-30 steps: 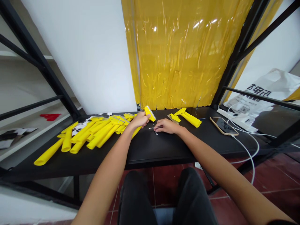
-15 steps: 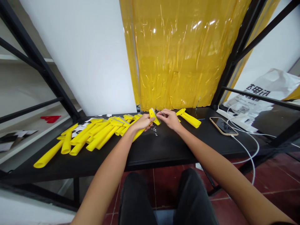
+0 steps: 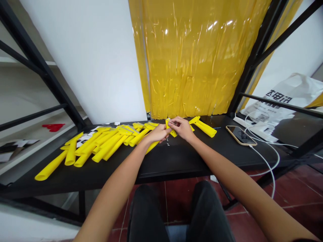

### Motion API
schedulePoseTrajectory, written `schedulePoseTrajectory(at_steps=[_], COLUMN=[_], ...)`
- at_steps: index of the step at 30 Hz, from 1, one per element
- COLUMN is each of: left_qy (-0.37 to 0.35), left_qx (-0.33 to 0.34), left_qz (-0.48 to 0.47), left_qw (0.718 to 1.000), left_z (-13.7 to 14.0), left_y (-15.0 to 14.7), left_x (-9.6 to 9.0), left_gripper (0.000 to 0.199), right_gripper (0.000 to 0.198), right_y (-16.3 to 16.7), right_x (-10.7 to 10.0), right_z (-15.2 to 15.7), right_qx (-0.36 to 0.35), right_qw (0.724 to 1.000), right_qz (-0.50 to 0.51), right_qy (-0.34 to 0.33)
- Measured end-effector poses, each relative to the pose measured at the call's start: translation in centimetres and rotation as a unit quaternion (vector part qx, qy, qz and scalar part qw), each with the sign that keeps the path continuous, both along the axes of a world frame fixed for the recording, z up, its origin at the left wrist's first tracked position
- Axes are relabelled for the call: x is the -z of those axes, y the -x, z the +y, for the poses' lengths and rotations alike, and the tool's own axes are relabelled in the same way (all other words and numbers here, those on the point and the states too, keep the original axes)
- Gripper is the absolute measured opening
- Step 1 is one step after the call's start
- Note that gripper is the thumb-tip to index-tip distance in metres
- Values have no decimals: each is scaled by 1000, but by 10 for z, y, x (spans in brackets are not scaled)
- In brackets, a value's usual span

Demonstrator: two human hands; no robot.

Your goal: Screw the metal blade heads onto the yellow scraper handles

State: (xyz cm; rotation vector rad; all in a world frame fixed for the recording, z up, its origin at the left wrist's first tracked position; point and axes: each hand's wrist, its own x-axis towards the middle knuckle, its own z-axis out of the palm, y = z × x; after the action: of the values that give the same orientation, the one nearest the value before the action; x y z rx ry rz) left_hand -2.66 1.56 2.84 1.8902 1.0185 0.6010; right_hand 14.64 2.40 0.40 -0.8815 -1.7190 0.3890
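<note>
My left hand (image 3: pixel 159 132) is closed round the handle of a yellow scraper (image 3: pixel 152 147), whose head tilts up between my two hands. My right hand (image 3: pixel 183 128) pinches a thin metal rod-like tool (image 3: pixel 170 121) against the scraper's head; its exact kind is too small to make out. The right fingers hide part of that head. Just below, a few tiny screws (image 3: pixel 168 144) lie on the black shelf. Many more yellow scrapers (image 3: pixel 108 143) are heaped to the left, several with grey blades showing. Another yellow scraper (image 3: pixel 205 128) lies right of my right hand.
The black shelf (image 3: pixel 171 164) ends just before my knees. At right lie a phone (image 3: pixel 241 135) on a white cable (image 3: pixel 268 164) and a white plastic bag (image 3: pixel 280 104). Yellow plastic sheeting (image 3: pixel 191 60) hangs behind, between black frame posts (image 3: pixel 252 64).
My left hand has shifted a little to the right with the scraper, and its head now meets my right fingers. The thin tool has turned across the head.
</note>
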Motion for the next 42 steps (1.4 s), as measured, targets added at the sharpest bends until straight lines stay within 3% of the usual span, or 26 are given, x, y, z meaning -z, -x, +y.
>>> schedulePoseTrajectory(at_steps=[11, 17, 20, 23, 25, 27, 30, 35, 38, 42], left_qy=[-4, 13, 23, 46, 48, 3, -151, -387, -437, -456], left_qx=[-3, 26, 19, 8, -15, -52, -107, -118, -99, -92], left_qz=[-3, 20, 16, -16, -38, -41, 2, 127, 195, 262], left_qw=[1000, 999, 999, 999, 998, 998, 983, 906, 873, 846], left_z=[0, -1, 1, 5, 7, 9, 10, 5, 0, -3], left_y=[0, 5, 8, 8, 7, 6, 4, 0, -2, -2], left_x=[0, -6, -7, -4, 0, 3, 6, 8, 9, 10], left_gripper=[27, 39, 35, 18, 17, 30, 47, 39, 36, 46], right_gripper=[47, 42, 44, 43, 44, 44, 41, 31, 23, 21], right_y=[1, -6, -9, -10, -11, -11, -12, -9, -7, -5], right_x=[6, 3, -1, -4, -3, 0, 6, 9, 6, 0], right_z=[11, 4, -2, -3, 0, 4, 12, 15, 12, 3], right_qx=[-44, -100, -123, -129, -117, -104, -81, -36, -19, -18], right_qw=[984, 963, 949, 949, 954, 958, 961, 953, 939, 935], right_qz=[109, 55, 43, 41, 47, 56, 81, 134, 158, 167], right_qy=[132, 243, 286, 286, 273, 261, 253, 269, 306, 314])
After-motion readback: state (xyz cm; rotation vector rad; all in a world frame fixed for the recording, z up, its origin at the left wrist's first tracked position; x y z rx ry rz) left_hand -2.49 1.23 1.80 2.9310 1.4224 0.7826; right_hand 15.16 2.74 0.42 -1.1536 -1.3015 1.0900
